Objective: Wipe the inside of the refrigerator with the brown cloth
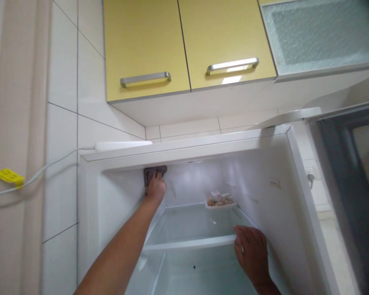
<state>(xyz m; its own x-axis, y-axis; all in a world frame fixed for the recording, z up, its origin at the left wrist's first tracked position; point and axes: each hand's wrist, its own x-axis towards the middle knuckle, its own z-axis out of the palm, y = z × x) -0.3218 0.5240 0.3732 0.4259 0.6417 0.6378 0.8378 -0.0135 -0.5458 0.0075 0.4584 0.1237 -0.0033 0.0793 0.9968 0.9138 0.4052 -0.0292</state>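
Inside the open fridge, my left hand (156, 187) presses a dark patterned cloth (150, 173) against the upper back left corner of the wall. The fingers are closed over the cloth and partly cover it. My right hand (252, 254) is at the right end of the glass shelf (184, 223), its fingers above and its thumb below the white front edge, seemingly gripping it. At the back right of that shelf sits a white tray of packed food (219, 200); its exact contents are too blurred to tell.
Yellow cabinets (144, 45) with metal handles hang above the fridge's top edge (184, 145). A white cable (58, 162) with a yellow tag (9, 177) runs along the left. The dark fridge door (341, 164) stands open at the right. A small dark speck (194, 267) lies on the lower level.
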